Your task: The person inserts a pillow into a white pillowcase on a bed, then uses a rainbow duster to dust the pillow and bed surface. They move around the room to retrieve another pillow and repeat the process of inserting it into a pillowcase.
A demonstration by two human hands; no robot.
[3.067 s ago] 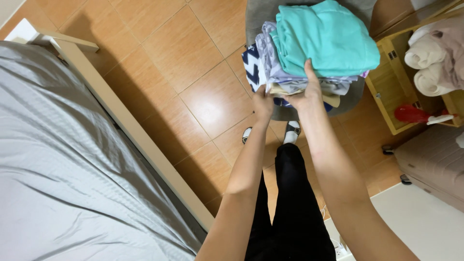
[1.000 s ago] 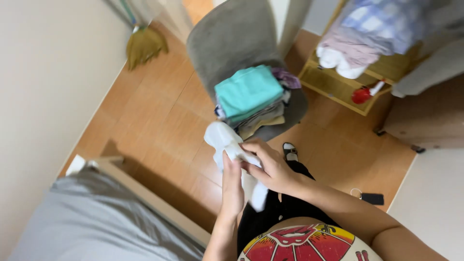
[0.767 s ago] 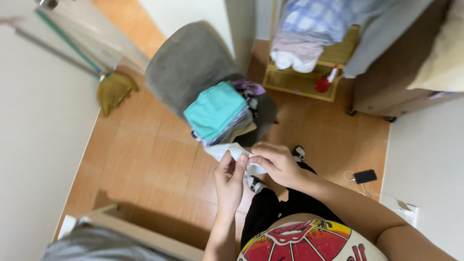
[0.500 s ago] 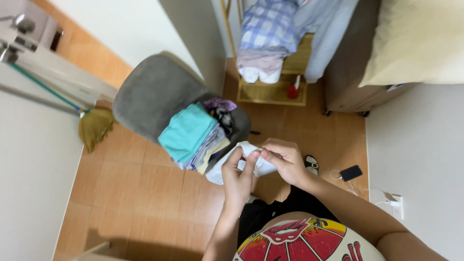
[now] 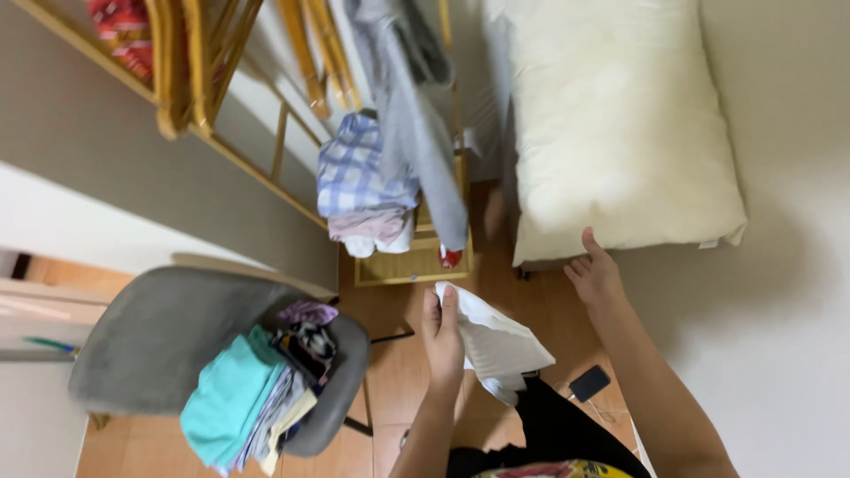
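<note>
Left hand pinches a white cloth; right hand reaches bare toward the pillow.

Far left, one grey chair (image 5: 168, 341) carries one stack of folded clothes (image 5: 252, 403), teal piece on top, well apart from my grip. Behind it, one wooden rack (image 5: 403, 257) hung with a checked garment (image 5: 359, 173) and a grey one (image 5: 416, 115). My left hand (image 5: 443, 332) is closed, thumb against fingers, on the upper edge of one white cloth (image 5: 496, 341); the cloth hangs to the right of the grip, long axis slanting down toward my legs. My right hand (image 5: 595, 276) is open, fingers loosely spread, holding nothing, just below the lower edge of one cream pillow (image 5: 620, 124) standing on end by the wall; I cannot tell if it touches. The left hand is on the cloth, the right nearer the pillow. One dark phone (image 5: 589, 383) lies on the floor between my arms.
</note>
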